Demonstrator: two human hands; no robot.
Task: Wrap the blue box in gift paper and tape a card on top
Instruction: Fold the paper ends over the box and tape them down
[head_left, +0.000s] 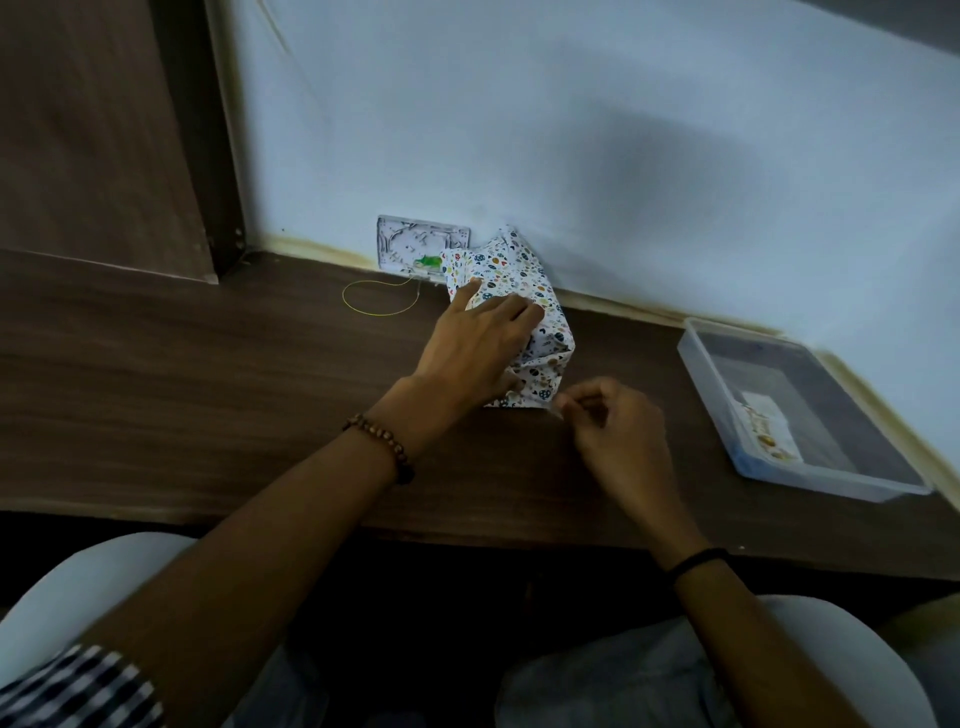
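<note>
Head view, nearest: two bare forearms reach over the dark wooden desk (208, 374) from the lower edge.
Right hand (618, 431): curled, thumb and forefinger tips drawn together at the near right corner of the gift paper (524, 312); whether they pinch anything is too small to tell. A black band sits on its wrist.
Left hand (478, 348): fingers flat and spread, pressing down on the paper; a beaded bracelet (384, 447) circles the wrist.
Box: hidden, covered by the white patterned paper, which lies crumpled mid-desk, its far end against the wall (571, 130).
Right side: clear plastic tray (711, 384) holding a pale card (769, 423), well apart from the paper.
Far: white plate (410, 241) low on the wall, yellow wire loop (379, 299) on the desk.
</note>
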